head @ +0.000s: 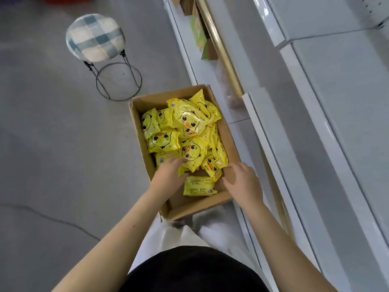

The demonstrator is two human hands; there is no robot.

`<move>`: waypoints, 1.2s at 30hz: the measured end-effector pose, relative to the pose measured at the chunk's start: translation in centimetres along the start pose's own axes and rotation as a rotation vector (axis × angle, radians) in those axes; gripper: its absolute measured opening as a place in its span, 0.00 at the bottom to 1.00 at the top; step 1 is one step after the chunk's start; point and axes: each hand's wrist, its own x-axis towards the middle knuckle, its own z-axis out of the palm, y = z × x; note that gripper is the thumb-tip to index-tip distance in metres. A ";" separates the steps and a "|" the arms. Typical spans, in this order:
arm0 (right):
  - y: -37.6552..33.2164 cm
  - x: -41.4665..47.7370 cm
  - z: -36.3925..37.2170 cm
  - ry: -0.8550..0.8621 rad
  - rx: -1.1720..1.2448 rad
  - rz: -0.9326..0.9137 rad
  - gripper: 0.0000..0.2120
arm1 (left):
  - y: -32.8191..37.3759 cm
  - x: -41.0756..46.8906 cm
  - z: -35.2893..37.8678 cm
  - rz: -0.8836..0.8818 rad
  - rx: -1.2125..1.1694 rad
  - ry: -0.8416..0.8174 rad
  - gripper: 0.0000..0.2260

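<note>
An open cardboard box [228,142] stands on the floor in front of me, filled with several yellow packets printed with a duck face [189,120]. My left hand [170,171] reaches into the near left of the box, its thumb and fingers round the lower edge of one duck packet [192,155]. Another yellow packet [199,186] lies face down between my hands on the box bottom. My right hand [242,182] hovers over the near right corner with loosely curled fingers, holding nothing.
White shelving [315,123] with a brass rail [219,45] runs along the right; green packets [199,32] sit on a low shelf further back. A round stool with a checked cushion [95,36] stands on the grey floor to the left.
</note>
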 end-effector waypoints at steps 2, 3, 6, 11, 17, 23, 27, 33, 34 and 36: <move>0.8 0.5 1.7 -0.057 0.007 0.017 0.19 | -1.0 0.3 1.8 -0.034 0.000 -0.029 0.20; 1.2 1.0 2.7 -0.084 0.014 0.027 0.19 | -1.6 0.5 2.7 -0.054 0.002 -0.040 0.20; 2.4 2.4 5.9 -0.148 0.048 0.081 0.19 | -3.2 1.6 5.8 -0.127 0.022 -0.078 0.20; 5.0 5.0 12.0 -0.263 0.204 0.297 0.22 | -6.2 4.4 10.1 -0.265 0.096 -0.187 0.23; 7.3 7.7 16.6 -0.473 0.345 0.427 0.35 | -10.9 8.2 12.1 -0.417 0.127 -0.167 0.29; 8.6 10.2 18.7 -0.515 0.327 0.383 0.37 | -13.3 10.7 13.2 -0.415 0.239 -0.168 0.29; 9.0 11.0 19.9 -0.544 0.377 0.405 0.37 | -13.8 11.5 13.6 -0.415 0.370 -0.196 0.30; 9.5 10.8 20.5 -0.509 0.379 0.398 0.32 | -13.3 11.9 13.9 -0.430 0.434 -0.172 0.30; 9.7 10.7 20.5 -0.518 0.384 0.398 0.31 | -13.2 12.0 13.9 -0.430 0.441 -0.186 0.31; 10.1 10.8 20.6 -0.528 0.423 0.405 0.29 | -13.1 12.3 13.9 -0.436 0.431 -0.213 0.31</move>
